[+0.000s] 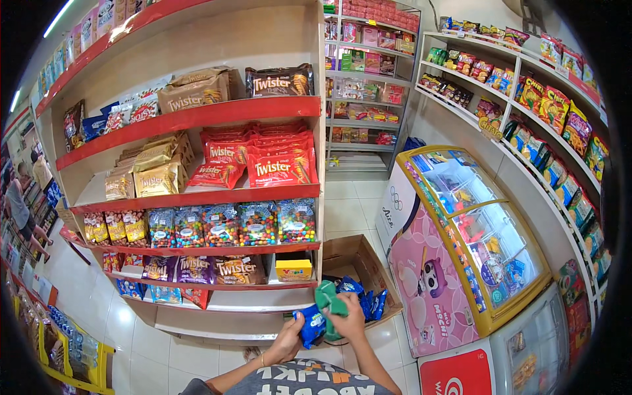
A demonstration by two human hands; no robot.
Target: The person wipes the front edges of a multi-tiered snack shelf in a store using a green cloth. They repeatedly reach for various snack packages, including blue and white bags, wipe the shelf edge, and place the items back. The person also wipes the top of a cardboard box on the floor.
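My left hand (285, 340) grips a blue snack packet (312, 326) by its left side, low in front of my body. In my right hand (348, 316) is a green cloth (330, 298), bunched up and pressed against the packet's right side. Part of the packet is hidden behind the cloth and fingers. Just beyond my right hand stands an open cardboard box (363, 252) on the floor, with several more blue packets (376, 303) inside it. The lowest shelf of the rack (222, 316) is close to my left hand.
The red-edged rack (197, 195) on the left holds biscuit and candy bags. A yellow-framed ice cream freezer (464, 222) stands at the right, with chip shelves (538, 118) behind it. Tiled floor (345, 207) runs between rack and freezer. People (19, 197) are at the far left.
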